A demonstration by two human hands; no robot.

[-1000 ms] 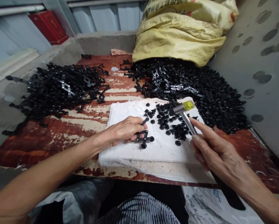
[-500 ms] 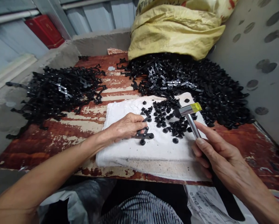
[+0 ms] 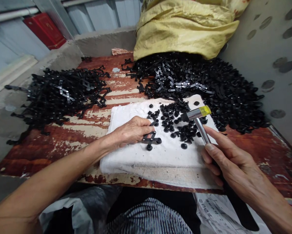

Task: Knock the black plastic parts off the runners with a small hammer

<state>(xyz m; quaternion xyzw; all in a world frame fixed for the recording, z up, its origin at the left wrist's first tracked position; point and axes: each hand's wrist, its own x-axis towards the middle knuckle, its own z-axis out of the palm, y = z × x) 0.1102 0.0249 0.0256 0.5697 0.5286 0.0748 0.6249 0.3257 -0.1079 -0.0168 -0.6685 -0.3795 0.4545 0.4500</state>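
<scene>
My left hand (image 3: pixel 136 130) is closed on a black jointed linkage (image 3: pixel 150 139) with crossed arms and round ends, held low over a folded white cloth (image 3: pixel 131 162). Part of the linkage is hidden under the fingers. In my right hand (image 3: pixel 230 156) is a mallet (image 3: pixel 196 114) with a shiny metal neck, a black face, a yellow face and a dark handle. Its head is raised over the cloth's right side. Beneath and left of it lie many small black round caps (image 3: pixel 169 122), loosely scattered. One cap (image 3: pixel 184 146) sits apart, between my hands.
Black linkages lie heaped (image 3: pixel 65 94) at the left of the worn red-brown table (image 3: pixel 87 120). A larger heap of black parts (image 3: pixel 233 94) spills from a yellow sack (image 3: pixel 185 35) at the back right. A spotted panel (image 3: pixel 270 65) stands on the right.
Almost nothing differs. The view has shifted slightly, and both hands keep hold of the linkage and the mallet in about the same places.
</scene>
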